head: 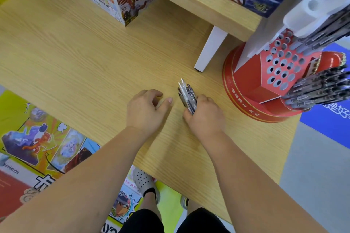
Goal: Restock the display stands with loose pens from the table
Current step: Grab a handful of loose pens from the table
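Observation:
A bundle of several loose pens [185, 92], clear and dark, lies on the wooden table [79, 58] with its tips pointing away from me. My right hand [205, 117] grips the near end of the bundle. My left hand [145, 108] rests on the table just left of the pens, fingers loosely curled, holding nothing. A red display stand [265, 85] stands to the right; its sloped face has many round holes [280, 64], most of them without pens. Rows of dark pens [318, 91] fill its lower right tier and more sit higher up [325, 30].
A raised wooden shelf [208, 7] on a white leg [210, 51] crosses the back. A printed box [121, 0] sits at the back left. The table's near edge runs diagonally; below it are a colourful floor and my feet.

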### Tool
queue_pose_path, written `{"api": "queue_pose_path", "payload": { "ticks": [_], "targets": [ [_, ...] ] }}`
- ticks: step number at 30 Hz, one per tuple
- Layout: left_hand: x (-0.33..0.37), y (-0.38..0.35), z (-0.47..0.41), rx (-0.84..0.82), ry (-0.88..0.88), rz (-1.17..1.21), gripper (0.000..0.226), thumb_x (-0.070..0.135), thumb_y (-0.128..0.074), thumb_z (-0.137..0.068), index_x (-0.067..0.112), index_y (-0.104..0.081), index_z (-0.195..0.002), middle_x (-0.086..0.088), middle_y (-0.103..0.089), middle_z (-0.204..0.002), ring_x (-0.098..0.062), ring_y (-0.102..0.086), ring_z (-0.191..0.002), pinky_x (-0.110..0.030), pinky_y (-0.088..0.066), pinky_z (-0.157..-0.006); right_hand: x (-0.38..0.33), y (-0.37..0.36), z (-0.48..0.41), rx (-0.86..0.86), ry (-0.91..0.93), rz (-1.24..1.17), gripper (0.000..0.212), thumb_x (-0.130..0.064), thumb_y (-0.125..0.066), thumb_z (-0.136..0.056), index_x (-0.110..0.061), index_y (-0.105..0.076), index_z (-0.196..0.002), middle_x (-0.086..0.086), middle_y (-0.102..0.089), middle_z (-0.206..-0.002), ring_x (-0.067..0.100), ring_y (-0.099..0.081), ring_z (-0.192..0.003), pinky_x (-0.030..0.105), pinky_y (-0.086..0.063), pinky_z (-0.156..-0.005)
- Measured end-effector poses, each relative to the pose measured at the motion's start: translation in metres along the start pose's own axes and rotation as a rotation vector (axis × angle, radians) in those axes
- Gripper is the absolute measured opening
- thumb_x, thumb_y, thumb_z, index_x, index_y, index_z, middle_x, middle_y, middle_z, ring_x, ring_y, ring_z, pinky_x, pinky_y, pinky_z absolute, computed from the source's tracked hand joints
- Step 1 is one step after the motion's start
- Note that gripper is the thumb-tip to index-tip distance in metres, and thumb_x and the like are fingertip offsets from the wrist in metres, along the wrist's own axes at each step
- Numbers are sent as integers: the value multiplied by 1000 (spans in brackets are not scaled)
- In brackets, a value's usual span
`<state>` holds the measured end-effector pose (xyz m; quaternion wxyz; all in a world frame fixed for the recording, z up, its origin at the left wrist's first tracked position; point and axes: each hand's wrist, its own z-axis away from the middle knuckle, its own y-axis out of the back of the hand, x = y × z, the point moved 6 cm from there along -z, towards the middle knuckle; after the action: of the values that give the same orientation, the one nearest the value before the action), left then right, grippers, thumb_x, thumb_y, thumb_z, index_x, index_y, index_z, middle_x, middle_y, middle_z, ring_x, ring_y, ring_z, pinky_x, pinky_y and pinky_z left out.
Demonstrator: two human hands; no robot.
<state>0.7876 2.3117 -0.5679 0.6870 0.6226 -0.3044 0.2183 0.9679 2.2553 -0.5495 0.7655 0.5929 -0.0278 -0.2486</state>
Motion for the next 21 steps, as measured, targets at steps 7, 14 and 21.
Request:
{"api": "queue_pose_path", "payload": {
  "ticks": [7,14,21],
  "targets": [
    [15,-12,36,-74,9,35,41,53,-61,-80,20,-73,-102,7,-60,-81,-13,-56,-77,-29,-46,-76,24,3,10,-86,11,-29,33,-35,-65,-93,-10,-59,-114,10,-63,-104,32,-64,-94,34,-43,-72],
    [43,-29,80,-160,60,49,41,52,-62,-78,22,-72,-103,6,-62,-83,-12,-56,-77,-29,-47,-76,76,13,35,-125,-45,-120,28,-32,-74,-80,-14,-61,-98,4,-66,-87,28,-64,-81,36,-53,-70],
    [79,-59,119,-219,103,-69,34,44,-72,-86,20,-71,-110,-2,-66,-96,-25,-62,-95,-37,-50,-85,113,16,54,-284,-47,-99,22,-29,-74,-80,-18,-55,-82,3,-60,-80,30,-61,-81,32,-46,-67]
  ]
}}
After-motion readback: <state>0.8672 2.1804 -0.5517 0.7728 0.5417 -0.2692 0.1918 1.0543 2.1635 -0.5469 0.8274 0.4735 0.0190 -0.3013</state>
